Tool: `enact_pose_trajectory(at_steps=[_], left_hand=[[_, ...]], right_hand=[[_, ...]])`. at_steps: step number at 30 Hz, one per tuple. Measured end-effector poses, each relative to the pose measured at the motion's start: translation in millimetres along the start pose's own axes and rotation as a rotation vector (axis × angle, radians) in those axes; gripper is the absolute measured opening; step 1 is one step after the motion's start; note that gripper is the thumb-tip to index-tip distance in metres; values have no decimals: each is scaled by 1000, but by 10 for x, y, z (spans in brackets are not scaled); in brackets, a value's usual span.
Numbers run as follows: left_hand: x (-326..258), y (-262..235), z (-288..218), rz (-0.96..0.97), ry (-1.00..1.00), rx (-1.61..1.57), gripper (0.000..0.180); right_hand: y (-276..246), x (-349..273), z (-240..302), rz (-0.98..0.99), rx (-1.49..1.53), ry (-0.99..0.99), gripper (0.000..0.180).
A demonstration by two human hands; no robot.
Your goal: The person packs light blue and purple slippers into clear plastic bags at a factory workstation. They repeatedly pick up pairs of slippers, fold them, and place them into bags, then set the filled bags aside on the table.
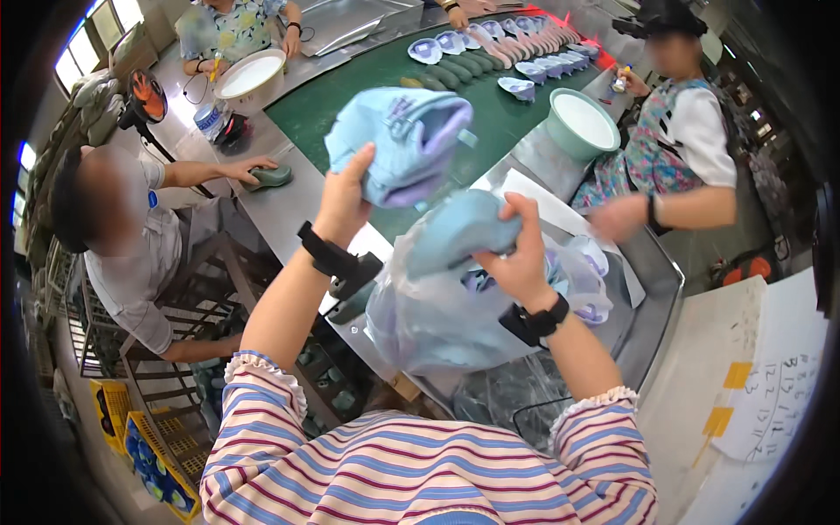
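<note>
My left hand [348, 194] is raised over the bench, fingers closed round light blue shoe uppers [385, 144] with purple lining, bunched together. Lower and to the right, my right hand [522, 262] pinches a curved light blue shoe upper [464, 229] between thumb and fingers. Just under it, a clear plastic bag [402, 315] stands on the metal bench, its mouth open. More pale blue and purple uppers [595, 308] show in and beside the bag. How many pieces my left hand grips is hard to tell.
Beyond my hands runs a green conveyor belt [324, 101] bearing dark green soles [455, 72], pink pieces [499, 52] and purple-lined uppers [516, 88]. A pale green basin [582, 124] stands right, a white basin [251, 74] far left. Co-workers sit around; one's hand [254, 169] touches a sole.
</note>
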State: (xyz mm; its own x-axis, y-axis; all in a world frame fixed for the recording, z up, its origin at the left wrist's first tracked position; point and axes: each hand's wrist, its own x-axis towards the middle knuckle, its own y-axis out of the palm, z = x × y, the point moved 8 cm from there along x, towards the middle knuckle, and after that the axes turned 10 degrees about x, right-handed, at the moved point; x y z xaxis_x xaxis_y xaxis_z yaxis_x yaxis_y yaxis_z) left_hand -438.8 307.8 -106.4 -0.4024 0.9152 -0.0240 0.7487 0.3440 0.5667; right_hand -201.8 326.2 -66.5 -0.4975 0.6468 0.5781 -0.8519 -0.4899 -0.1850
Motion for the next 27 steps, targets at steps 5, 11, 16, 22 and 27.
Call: enact_pose_trajectory(at_steps=[5,11,16,22,27], left_hand=[[100,-261,-397,72,177,450,32],[56,213,-391,204,373,1209,39],[493,-886,-262,-183,238,779,52],[486,-1092,-71,-70,48,498,47],[290,-428,31,252,74,537,55]], right_hand=[[-213,199,-102,128,260,254,106],[286,718,-937,158,655,594,97],[150,736,-1751,-204,892,732,57],[-246,1270,-2004,-216,229,919,78],[1012,1038,-1169,417,372,569,78]])
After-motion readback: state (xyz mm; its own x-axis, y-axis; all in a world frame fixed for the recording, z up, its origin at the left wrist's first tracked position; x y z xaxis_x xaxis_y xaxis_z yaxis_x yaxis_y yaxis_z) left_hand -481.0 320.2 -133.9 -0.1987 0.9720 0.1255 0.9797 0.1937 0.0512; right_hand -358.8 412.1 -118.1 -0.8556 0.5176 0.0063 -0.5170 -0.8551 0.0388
